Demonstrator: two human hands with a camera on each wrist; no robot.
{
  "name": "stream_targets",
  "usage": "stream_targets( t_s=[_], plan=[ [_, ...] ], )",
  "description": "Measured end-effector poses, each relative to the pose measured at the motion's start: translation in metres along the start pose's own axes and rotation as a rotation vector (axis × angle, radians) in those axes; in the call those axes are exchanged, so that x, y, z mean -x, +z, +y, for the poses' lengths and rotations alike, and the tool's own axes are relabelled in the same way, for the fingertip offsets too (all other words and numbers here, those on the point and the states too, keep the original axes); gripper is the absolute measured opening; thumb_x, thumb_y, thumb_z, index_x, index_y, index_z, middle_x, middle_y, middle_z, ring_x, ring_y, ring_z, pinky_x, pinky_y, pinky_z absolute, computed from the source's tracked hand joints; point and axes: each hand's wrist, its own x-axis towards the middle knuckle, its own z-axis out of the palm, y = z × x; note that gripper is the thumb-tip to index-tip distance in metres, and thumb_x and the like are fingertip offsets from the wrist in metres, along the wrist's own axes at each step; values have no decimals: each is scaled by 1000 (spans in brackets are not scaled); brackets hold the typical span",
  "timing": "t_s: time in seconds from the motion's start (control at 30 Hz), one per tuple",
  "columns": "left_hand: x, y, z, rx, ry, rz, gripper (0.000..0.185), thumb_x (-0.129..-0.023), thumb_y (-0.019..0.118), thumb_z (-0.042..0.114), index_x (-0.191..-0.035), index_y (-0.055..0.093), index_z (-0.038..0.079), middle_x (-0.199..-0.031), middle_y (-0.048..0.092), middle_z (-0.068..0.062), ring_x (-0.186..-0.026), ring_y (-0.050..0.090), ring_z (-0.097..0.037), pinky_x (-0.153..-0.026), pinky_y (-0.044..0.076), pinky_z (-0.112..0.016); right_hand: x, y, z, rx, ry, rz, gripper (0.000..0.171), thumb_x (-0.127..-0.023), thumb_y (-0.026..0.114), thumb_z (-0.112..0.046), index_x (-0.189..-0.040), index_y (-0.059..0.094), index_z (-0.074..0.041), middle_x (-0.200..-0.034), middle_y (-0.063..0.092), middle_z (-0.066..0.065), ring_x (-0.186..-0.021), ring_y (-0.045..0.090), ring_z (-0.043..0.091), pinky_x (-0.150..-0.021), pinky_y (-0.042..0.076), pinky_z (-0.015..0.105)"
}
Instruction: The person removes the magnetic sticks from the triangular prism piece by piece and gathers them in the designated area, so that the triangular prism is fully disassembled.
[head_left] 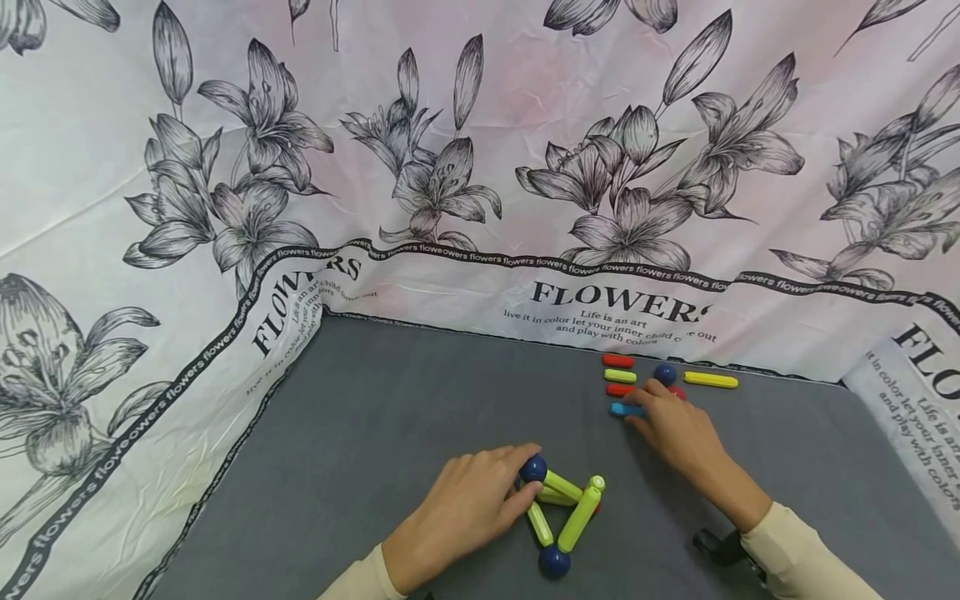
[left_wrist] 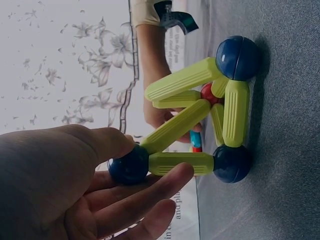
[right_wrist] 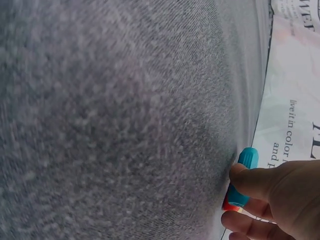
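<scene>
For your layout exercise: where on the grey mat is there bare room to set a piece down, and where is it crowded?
Bare: the grey mat left of the left hand, up to the flowered cloth; also the strip between both hands. Crowded: the loose sticks around the right hand, and the stick-and-ball frame.

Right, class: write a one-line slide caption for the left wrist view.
Left hand holds a blue ball at the corner of a yellow-green rod frame on grey cloth.
</scene>
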Motion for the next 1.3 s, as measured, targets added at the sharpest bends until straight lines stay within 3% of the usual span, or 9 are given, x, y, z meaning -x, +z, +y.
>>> stream_targets(
  t_s=[0.63,1.3],
  plan=[
    [-1,1,-3,-4,18,14,39,-106,66,34,-140,66,15,-112,75,4,-73,59,8,-56,46,-18,-7,5,3,6,-6,-12,30,-91,85,-16,-119,77,-8,-111,65,10,-68,63,21,-57,55,46],
    [-1,1,-4,1,20,10,40,-106,66,35,-140,66,15,-113,75,4,-75,61,8,-58,48,-19,-5,7,6,23,-43,26,30,-89,87,-14,-117,78,-7,-114,66,12,-80,70,28,-67,59,50]
  ],
)
